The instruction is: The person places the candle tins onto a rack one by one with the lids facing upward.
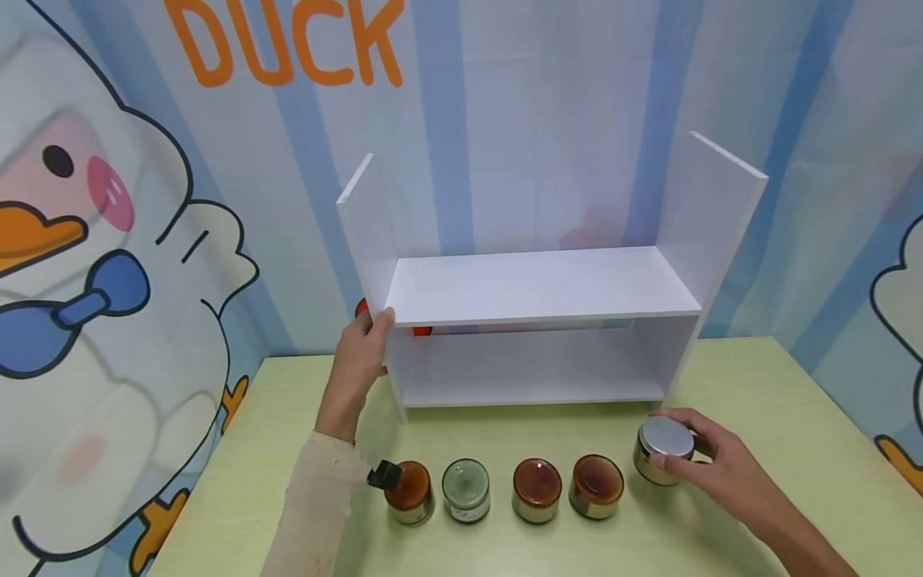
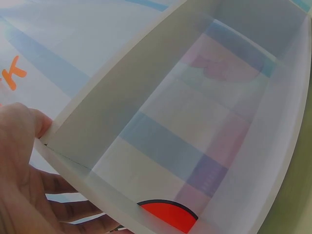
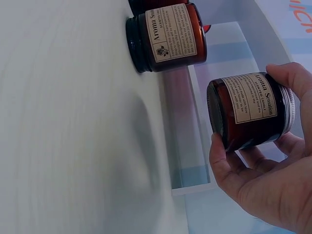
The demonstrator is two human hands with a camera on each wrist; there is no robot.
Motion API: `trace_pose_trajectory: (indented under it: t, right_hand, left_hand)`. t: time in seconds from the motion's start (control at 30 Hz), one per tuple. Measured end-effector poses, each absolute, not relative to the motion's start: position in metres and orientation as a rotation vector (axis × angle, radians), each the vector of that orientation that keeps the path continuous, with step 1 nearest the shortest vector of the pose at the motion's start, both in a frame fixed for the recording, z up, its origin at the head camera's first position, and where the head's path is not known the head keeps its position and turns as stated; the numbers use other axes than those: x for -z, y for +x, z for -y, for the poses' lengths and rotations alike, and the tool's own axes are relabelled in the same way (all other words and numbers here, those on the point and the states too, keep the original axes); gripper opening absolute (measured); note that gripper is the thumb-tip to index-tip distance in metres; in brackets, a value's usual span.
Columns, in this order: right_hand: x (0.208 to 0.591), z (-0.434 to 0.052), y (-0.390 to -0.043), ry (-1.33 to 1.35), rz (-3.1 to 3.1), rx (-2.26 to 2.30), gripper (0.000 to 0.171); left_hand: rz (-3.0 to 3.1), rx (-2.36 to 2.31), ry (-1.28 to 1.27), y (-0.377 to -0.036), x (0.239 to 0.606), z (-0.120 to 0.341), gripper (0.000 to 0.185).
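Observation:
My right hand grips a candle jar with a silver lid, thumb on one side and fingers round the other. In the right wrist view the jar is dark amber with a cream "Scented Candle" label, tilted, its base held off the table. My left hand holds the left side panel of a white two-tier shelf. The left wrist view has the thumb at the panel's front edge and the other fingers behind it, partly hidden.
In front of the shelf stand several more jars in a row: an amber one, a green one and two reddish-brown ones. A small black piece by the left sleeve overlaps the amber jar. A duck-printed backdrop hangs behind the light-green table.

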State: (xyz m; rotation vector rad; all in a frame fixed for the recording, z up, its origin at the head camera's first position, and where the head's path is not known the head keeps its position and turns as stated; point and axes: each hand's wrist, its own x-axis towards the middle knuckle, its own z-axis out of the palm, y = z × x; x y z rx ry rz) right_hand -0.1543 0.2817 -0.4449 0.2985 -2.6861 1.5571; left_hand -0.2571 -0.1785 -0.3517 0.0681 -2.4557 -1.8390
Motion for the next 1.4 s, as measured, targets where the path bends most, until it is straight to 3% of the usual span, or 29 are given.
trace_pose_trajectory:
  t: [1.4]
  right_hand:
    - [0.401,-0.267,-0.168,0.323,2.598,-1.551,0.046]
  left_hand:
    - [2.453,1.852,0.109,-0.257,0.351,0.178,0.068]
